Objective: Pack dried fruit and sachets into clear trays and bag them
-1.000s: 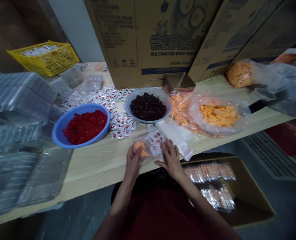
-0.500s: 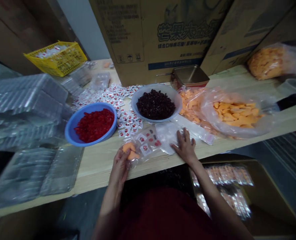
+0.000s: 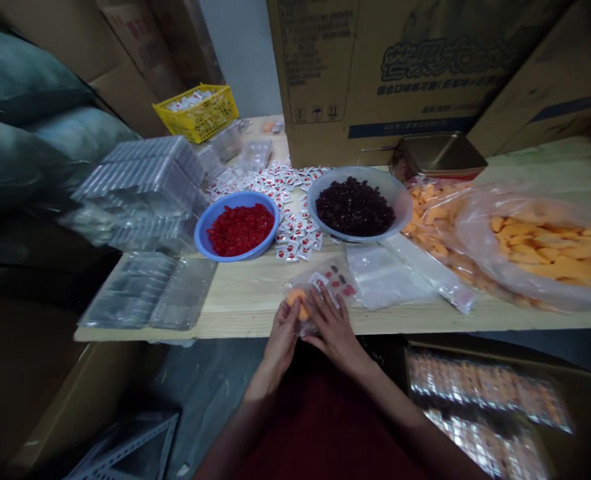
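My left hand (image 3: pixel 281 337) pinches a flat orange piece (image 3: pixel 298 301) at the table's front edge. Close beside it, my right hand (image 3: pixel 332 330) reaches over the clear plastic packet (image 3: pixel 344 273), its fingers stretched across the near part. Inside or under this film lie a small white printed sachet (image 3: pixel 319 280) and several dark and red pieces. Whether the orange piece is inside the packet is hard to tell. Just right of it are flat clear plastic bags (image 3: pixel 385 280).
Behind are a blue bowl (image 3: pixel 202 233) of red pieces, a pale bowl (image 3: pixel 400 200) of dark pieces and scattered sachets (image 3: pixel 295 233). Orange pieces (image 3: pixel 540 247) fill bags at right. Clear trays (image 3: pixel 145 173) and a yellow basket (image 3: pixel 210 123) stand left. Below right, a box holds shiny packs (image 3: pixel 475 383).
My right hand has left the flat bags and come over to the packet beside my left hand. The view has swung left, so everything appears further right.
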Tool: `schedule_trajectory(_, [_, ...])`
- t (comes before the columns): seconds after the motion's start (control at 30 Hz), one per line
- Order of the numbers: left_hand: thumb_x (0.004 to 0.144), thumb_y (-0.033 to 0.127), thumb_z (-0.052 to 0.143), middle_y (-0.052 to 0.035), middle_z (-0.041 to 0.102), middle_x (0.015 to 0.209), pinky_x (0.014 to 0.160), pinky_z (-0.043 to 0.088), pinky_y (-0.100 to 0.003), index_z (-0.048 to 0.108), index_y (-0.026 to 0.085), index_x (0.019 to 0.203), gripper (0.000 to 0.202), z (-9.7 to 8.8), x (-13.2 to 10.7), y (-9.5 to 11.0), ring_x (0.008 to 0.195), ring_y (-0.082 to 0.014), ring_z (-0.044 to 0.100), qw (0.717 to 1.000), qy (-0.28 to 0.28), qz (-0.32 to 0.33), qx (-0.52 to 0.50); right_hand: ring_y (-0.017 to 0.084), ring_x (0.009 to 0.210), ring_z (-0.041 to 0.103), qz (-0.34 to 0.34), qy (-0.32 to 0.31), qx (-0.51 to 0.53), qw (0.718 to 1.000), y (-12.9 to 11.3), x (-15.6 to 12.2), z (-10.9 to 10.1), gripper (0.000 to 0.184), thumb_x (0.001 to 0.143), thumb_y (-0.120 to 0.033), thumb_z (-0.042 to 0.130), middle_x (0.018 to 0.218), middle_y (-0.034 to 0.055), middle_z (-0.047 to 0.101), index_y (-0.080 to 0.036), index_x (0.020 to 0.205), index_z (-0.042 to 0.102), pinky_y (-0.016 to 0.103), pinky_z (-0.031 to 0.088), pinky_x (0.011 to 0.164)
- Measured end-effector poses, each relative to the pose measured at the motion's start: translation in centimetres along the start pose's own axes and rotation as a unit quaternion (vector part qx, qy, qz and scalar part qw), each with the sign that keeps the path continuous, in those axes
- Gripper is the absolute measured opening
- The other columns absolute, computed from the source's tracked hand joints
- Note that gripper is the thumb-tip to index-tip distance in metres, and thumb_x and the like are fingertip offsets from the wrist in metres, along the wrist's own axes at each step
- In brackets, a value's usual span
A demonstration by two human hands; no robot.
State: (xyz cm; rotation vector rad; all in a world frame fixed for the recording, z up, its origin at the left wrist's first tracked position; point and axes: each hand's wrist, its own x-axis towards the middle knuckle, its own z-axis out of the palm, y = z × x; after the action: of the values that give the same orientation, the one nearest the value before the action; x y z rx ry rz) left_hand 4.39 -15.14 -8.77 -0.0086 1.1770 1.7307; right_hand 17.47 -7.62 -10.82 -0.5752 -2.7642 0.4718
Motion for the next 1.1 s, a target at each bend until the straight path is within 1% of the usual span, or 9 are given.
schedule_trajectory(0.2, [0.081,0.034,0.077,-0.0111,0.072,0.107,0.086,0.056,-0.034,0.070,0.013,0.104,0.032,-3.3,-0.6,1.8,0.091,-0.0189,0.069,0.992,-0.091,-0.084,0.012,0.027,0.153,0.007,-0.025,-0.006,0.043,0.999,1.0,-0.7,-0.4,0.071,0.098,-0.034,0.053,0.165,0.0088,0.016,-0.027,0.159,0.018,0.058,0.014,0.121])
schedule_trajectory(0.37, [0.070,0.031,0.085,-0.0045,0.073,0.090,0.075,0.057,-0.026,0.071,0.015,0.093,0.031,-3.2,-0.5,0.3,0.076,-0.0132,0.068,0.997,-0.033,-0.057,0.050,0.028,0.152,0.017,-0.058,0.024,0.062,0.996,0.6,-0.4,0.2,0.073,0.095,-0.034,0.059,0.161,0.0121,0.028,-0.021,0.158,0.023,0.060,0.012,0.122])
schedule_trajectory(0.53, [0.071,0.038,0.083,-0.0010,0.068,0.074,0.068,0.056,-0.024,0.068,0.013,0.079,0.030,-2.8,-0.6,-0.4,0.066,-0.0109,0.063,0.992,-0.005,-0.001,0.126,0.022,0.145,0.036,-0.084,0.119,0.092,0.985,0.3,-0.3,0.8,0.058,0.099,-0.015,0.049,0.145,0.0079,0.054,-0.025,0.154,0.034,0.051,0.027,0.121])
schedule_trajectory(0.67, [0.083,0.043,0.072,-0.0032,0.069,0.079,0.077,0.055,-0.027,0.067,0.014,0.082,0.029,-3.8,-1.1,1.9,0.072,-0.0127,0.065,0.977,-0.012,0.032,0.209,0.020,0.138,0.047,-0.069,0.145,0.170,0.972,-0.2,-0.3,-2.0,0.051,0.100,-0.012,0.043,0.139,0.0061,0.061,-0.028,0.149,0.044,0.049,0.035,0.118])
schedule_trajectory(0.73, [0.077,0.037,0.078,-0.0050,0.071,0.100,0.085,0.054,-0.030,0.067,0.019,0.098,0.030,-3.8,-1.3,3.7,0.087,-0.0161,0.066,0.963,-0.025,0.092,0.251,0.019,0.132,0.054,-0.032,0.165,0.219,0.961,-0.5,-0.1,-4.2,0.048,0.100,-0.011,0.043,0.135,0.0061,0.064,-0.029,0.144,0.050,0.048,0.037,0.116])
schedule_trajectory(0.8, [0.063,0.026,0.089,-0.0072,0.059,0.135,0.098,0.050,-0.037,0.060,0.027,0.123,0.067,-2.8,-1.5,5.4,0.116,-0.0232,0.060,0.936,-0.048,0.176,0.301,0.018,0.125,0.060,0.013,0.188,0.263,0.946,-0.8,0.2,-6.4,0.043,0.100,-0.011,0.044,0.130,0.0049,0.067,-0.029,0.137,0.057,0.045,0.040,0.114])
schedule_trajectory(0.87, [0.056,0.019,0.092,-0.0076,0.045,0.152,0.112,0.040,-0.042,0.053,0.032,0.137,0.091,-0.9,-1.6,6.8,0.137,-0.0287,0.044,0.903,-0.082,0.243,0.345,0.018,0.121,0.062,0.049,0.194,0.299,0.933,-0.9,0.4,-8.4,0.038,0.100,-0.014,0.047,0.127,0.0035,0.069,-0.030,0.131,0.061,0.043,0.042,0.112])
schedule_trajectory(0.97, [0.069,0.021,0.084,-0.0102,0.062,0.133,0.116,0.032,-0.043,0.070,0.027,0.120,0.054,2.3,-1.6,8.0,0.133,-0.0297,0.049,0.867,-0.172,0.279,0.375,0.019,0.121,0.062,0.075,0.178,0.338,0.921,-0.9,0.4,-10.6,0.032,0.101,-0.021,0.049,0.124,0.0023,0.070,-0.030,0.127,0.066,0.042,0.043,0.112])
schedule_trajectory(1.1, [0.083,0.025,0.071,-0.0105,0.074,0.103,0.098,0.048,-0.040,0.078,0.023,0.098,0.017,5.4,-1.4,8.6,0.102,-0.0269,0.066,0.838,-0.248,0.296,0.386,0.021,0.120,0.063,0.123,0.158,0.386,0.901,-0.4,-0.2,-13.3,0.029,0.101,-0.035,0.052,0.124,0.0039,0.070,-0.028,0.124,0.069,0.042,0.044,0.111])
